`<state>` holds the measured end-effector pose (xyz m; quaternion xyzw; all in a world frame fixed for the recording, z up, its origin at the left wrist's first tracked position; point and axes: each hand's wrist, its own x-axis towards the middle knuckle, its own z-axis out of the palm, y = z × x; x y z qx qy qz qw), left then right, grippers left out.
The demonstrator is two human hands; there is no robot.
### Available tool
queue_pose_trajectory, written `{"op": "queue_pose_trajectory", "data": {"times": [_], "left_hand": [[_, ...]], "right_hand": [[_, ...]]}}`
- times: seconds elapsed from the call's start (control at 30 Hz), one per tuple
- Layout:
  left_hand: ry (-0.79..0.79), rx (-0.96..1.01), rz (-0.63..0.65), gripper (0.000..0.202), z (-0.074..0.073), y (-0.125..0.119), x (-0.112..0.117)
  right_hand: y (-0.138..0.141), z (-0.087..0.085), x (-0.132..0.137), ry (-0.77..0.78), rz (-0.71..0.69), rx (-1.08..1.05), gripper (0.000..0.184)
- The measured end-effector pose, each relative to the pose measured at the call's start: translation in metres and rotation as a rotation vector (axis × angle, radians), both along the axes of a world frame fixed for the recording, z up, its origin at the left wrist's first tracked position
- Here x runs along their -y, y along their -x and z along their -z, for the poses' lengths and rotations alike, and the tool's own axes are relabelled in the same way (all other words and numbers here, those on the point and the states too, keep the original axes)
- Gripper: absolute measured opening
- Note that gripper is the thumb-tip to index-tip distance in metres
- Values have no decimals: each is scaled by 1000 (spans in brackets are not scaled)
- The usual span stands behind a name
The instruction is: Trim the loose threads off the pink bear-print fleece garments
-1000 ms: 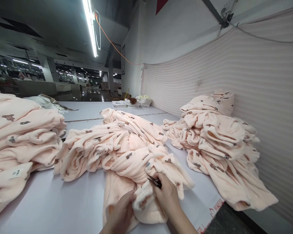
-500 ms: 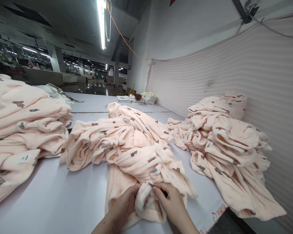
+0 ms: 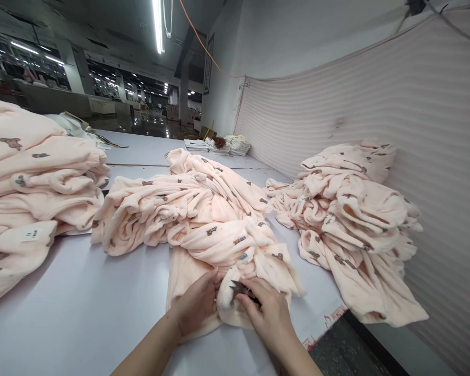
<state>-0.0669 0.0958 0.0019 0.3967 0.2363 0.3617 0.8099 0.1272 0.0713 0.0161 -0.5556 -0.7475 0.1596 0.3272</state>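
A peach fleece garment [image 3: 203, 224] printed with small brown bears lies bunched on the white table [image 3: 82, 308] in front of me. My left hand [image 3: 198, 303] presses and grips a fold of its near edge. My right hand [image 3: 264, 313] is closed on small dark thread snips [image 3: 241, 289], whose tips point at the same fold between my two hands.
A tall stack of the same garments [image 3: 27, 183] stands at the left, a looser heap [image 3: 352, 214] at the right against a ribbed fabric-covered wall [image 3: 415, 115]. Paper bundles [image 3: 219, 146] lie at the table's far end. The table's near right edge [image 3: 337, 318] drops to dark floor.
The snips' tips show again above the fold after being tucked in my right hand. My left hand has slid further onto the fabric. The view has dropped slightly.
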Motion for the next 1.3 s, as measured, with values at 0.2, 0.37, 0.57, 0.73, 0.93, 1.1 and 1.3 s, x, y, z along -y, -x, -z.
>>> {"op": "queue_pose_trajectory", "data": {"times": [0.2,0.37,0.57,0.73,0.93,1.1,1.3], "left_hand": [[-131,-253,67,50,-28,4,-20],[-204,-424,59,64,-43,15,-32],[-285,-792,-579,30,-16,91,2],[-228,-1066,-650,23,33,106,50],[-429,-1239,-551,15,36,63,52],[-529,-1244,-565,13,30,51,34],[-625,-1035,-685,23,18,35,30]], "right_hand": [[-1,8,9,-13,51,-126,23],[40,26,13,93,-155,-247,25],[58,43,-15,111,-119,-163,19],[80,49,-18,74,-184,-63,27],[76,44,-30,8,-140,42,16],[40,39,-39,-29,-64,87,7],[30,28,-31,-50,-2,71,12]]}}
